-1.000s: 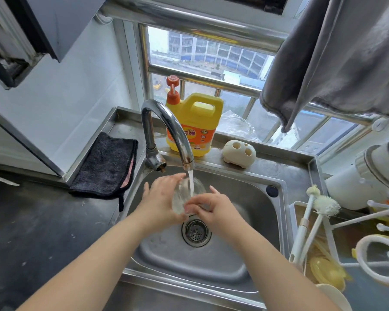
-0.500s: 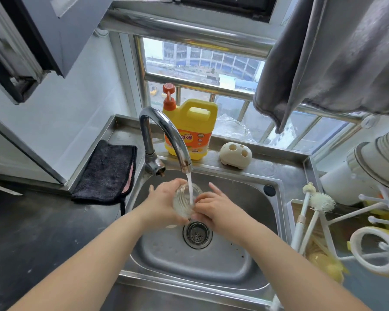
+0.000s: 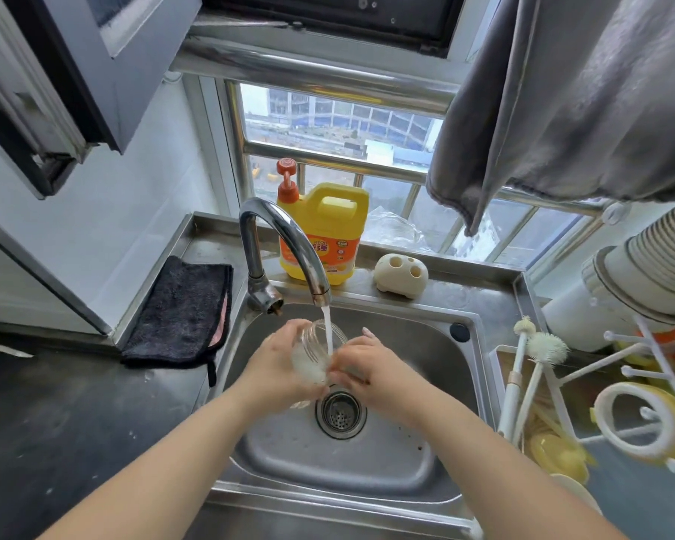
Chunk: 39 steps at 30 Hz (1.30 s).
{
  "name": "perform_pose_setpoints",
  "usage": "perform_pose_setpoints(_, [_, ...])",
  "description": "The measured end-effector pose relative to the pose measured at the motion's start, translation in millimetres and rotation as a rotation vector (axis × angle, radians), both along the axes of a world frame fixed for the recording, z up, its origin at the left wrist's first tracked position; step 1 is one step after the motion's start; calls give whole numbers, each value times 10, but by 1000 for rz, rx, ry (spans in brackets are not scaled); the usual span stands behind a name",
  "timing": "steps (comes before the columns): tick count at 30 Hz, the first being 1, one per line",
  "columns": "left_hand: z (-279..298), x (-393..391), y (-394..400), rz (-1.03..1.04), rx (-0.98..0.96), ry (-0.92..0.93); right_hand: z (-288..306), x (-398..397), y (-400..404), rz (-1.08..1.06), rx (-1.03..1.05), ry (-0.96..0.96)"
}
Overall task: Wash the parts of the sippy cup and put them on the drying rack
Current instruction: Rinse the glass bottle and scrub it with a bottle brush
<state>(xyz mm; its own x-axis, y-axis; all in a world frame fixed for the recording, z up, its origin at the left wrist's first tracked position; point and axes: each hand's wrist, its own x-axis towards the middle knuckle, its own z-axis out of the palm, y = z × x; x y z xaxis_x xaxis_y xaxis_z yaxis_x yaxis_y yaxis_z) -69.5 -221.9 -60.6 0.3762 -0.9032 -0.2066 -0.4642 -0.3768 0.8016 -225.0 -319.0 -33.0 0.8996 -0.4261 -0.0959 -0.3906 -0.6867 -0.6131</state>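
Note:
A clear sippy cup body (image 3: 313,354) is held tilted under the running tap (image 3: 289,243), over the steel sink (image 3: 417,454). Water streams into its open mouth. My left hand (image 3: 275,368) grips the cup from the left side. My right hand (image 3: 367,370) holds its right side with curled fingers, one finger pointing up by the rim. The white drying rack (image 3: 616,364) stands to the right of the sink, with a white and yellow ring part (image 3: 640,420) hung on it and yellow parts (image 3: 558,454) lying under it.
Two white bottle brushes (image 3: 538,352) lean at the rack's left edge. A yellow dish soap jug (image 3: 322,231) and a cream holder (image 3: 401,275) sit behind the sink. A black cloth (image 3: 180,313) lies left. A grey towel (image 3: 581,91) hangs above right. The drain strainer (image 3: 340,413) lies below my hands.
Both hands kept the cup under the stream, turning it slightly so its mouth catches the water. My head has tipped up a little, so the sink sits lower in view.

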Motion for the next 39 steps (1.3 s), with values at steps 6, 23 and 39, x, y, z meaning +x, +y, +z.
perform_pose_setpoints(6, [-66,-136,71,41,-55,-108,-16,160,171,-157,-29,-66])
perform_pose_setpoints(23, [102,200,36,-3,-2,651,54,117,183,-429,531,-53])
perform_pose_setpoints(39, [-324,-114,16,120,-49,961,-273,177,318,-588,323,-54])
